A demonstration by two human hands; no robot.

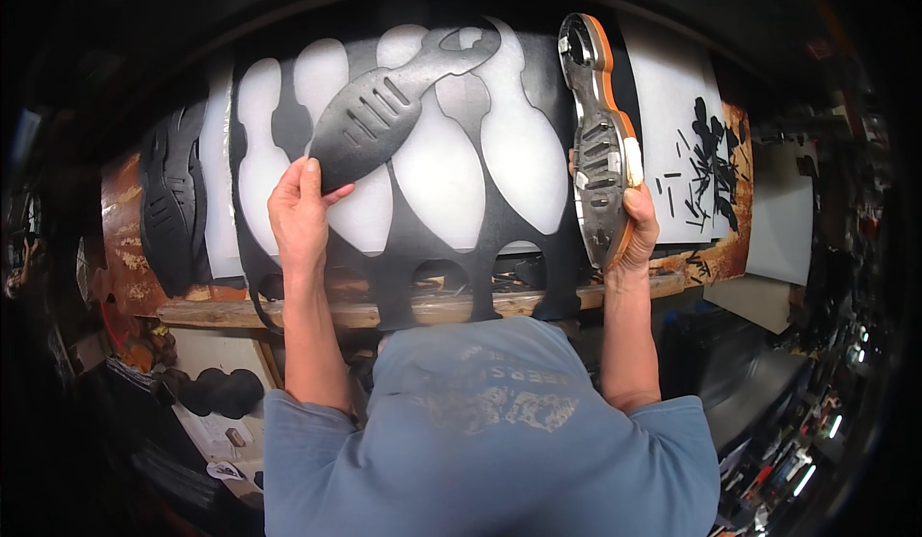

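My left hand (300,215) pinches the rounded toe end of a black sole-shaped piece (370,114) between thumb and fingers. That piece has a row of slanted slots and an opening at its heel end, and is held slanting over the work surface. In my right hand (639,228) is a sole-shaped cutting die (597,134), upright, with an orange outer edge and dark slotted inside. Beneath both lies a black sheet (384,282) with several sole-shaped cutouts, through which a white board (437,196) shows. Some right-hand fingers are hidden behind the die.
Several black slotted sole pieces (173,201) are piled at the left. Thin black offcuts (711,158) lie scattered on the white surface at the right. A wooden beam (221,312) runs along the near edge. Dark rounded pieces (226,393) sit at lower left.
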